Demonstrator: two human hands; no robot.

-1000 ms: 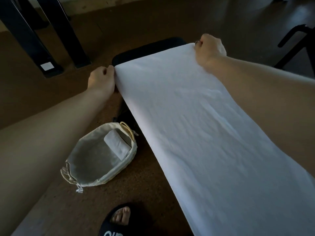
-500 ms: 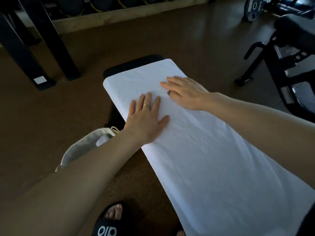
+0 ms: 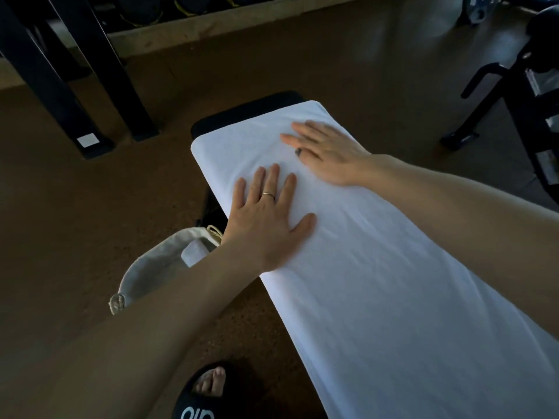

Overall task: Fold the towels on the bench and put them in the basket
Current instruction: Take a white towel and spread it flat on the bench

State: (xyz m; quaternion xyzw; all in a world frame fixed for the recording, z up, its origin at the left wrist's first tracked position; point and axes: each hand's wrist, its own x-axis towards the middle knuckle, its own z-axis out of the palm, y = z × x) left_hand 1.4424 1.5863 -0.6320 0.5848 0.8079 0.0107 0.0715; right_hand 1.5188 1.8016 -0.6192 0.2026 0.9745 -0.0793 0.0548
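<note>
A black padded bench point(image 3: 248, 111) is standing on the brown floor, running from the near right away to the upper left. A white towel point(image 3: 393, 282) is lying spread along it, covering nearly all of the pad; only the far end is showing bare. The towel's long axis is following the bench, so the free far edge is lying just beyond both hands and the bulk of the cloth is stretching back toward the person.

The left hand point(image 3: 266, 219) is resting palm-down near the towel's left edge, fingers straight and slightly apart, gripping nothing. The right hand point(image 3: 326, 152) is lying flat further along, fingers straight and close together, also holding nothing. The right hand is nearer the far edge. In my judgement, the step in hand is smoothing before a lengthwise fold.

A cloth-lined basket point(image 3: 145, 273) is sitting on the floor just left of the bench, partly hidden by the left forearm. A folded white towel point(image 3: 193, 252) is showing inside it.
</note>
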